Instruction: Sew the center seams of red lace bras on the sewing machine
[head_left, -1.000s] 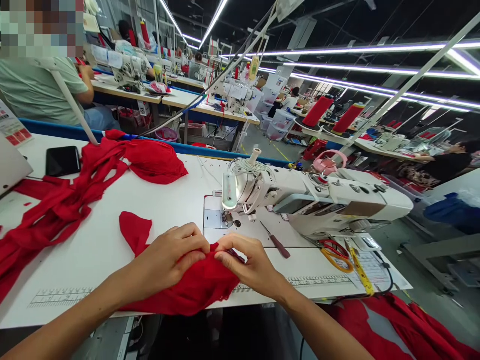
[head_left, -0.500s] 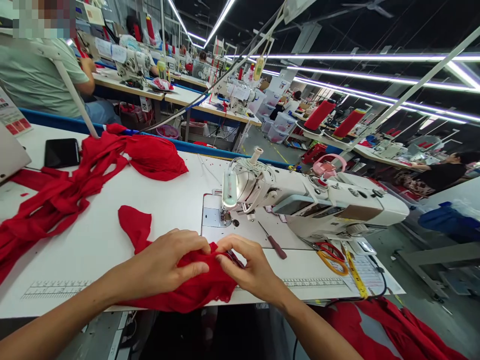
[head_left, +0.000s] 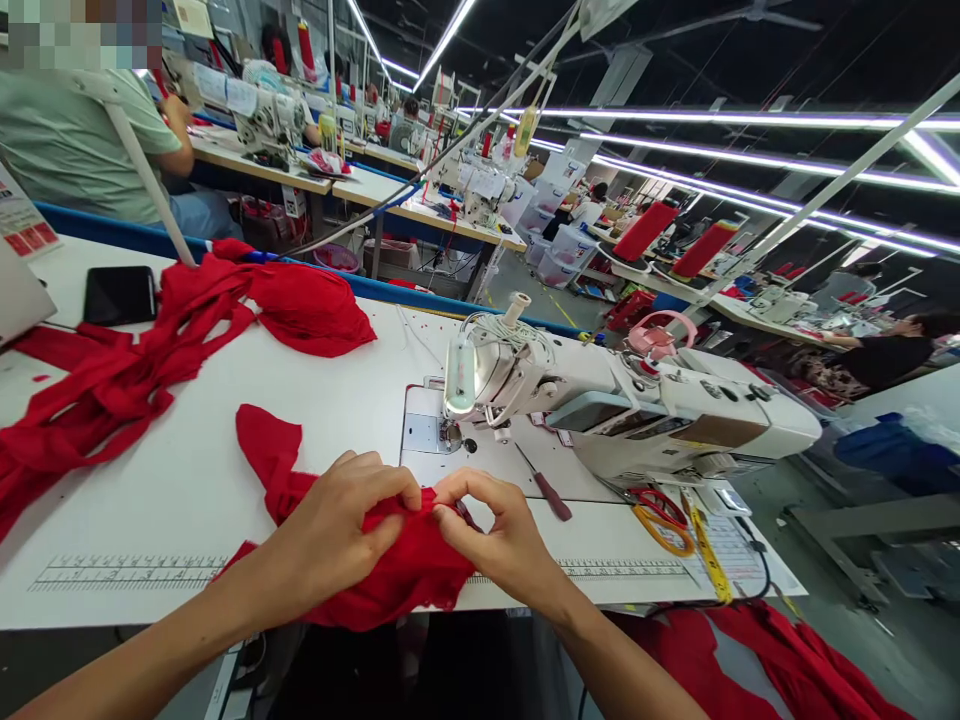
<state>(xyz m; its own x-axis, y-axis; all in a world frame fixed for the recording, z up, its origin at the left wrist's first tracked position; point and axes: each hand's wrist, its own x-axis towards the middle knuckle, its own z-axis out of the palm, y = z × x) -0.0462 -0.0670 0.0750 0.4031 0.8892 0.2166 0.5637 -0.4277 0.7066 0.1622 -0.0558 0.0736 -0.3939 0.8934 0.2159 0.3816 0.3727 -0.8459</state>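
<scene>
A piece of red fabric (head_left: 397, 570) lies bunched at the table's front edge, one end stretching away to the left. My left hand (head_left: 349, 525) grips its upper edge with bent fingers. Close beside it, my right hand (head_left: 491, 525) pinches the same edge between thumb and fingertips. Something dark shows in the gap of my right hand, too covered to name. Just beyond my hands is the sewing machine (head_left: 540, 385), its needle area (head_left: 450, 432) clear of the fabric.
A screwdriver (head_left: 551, 492), scissors (head_left: 664, 522) and a yellow tape measure (head_left: 706, 550) lie to the right. More red garments (head_left: 307, 310) and a phone (head_left: 120, 295) are on the left. Red cloth (head_left: 720, 660) hangs low at right. A co-worker (head_left: 90, 150) sits beyond the table.
My left thumb has drawn back and down a little from the fabric edge. My right hand keeps its pinch almost unmoved. The view has shifted slightly.
</scene>
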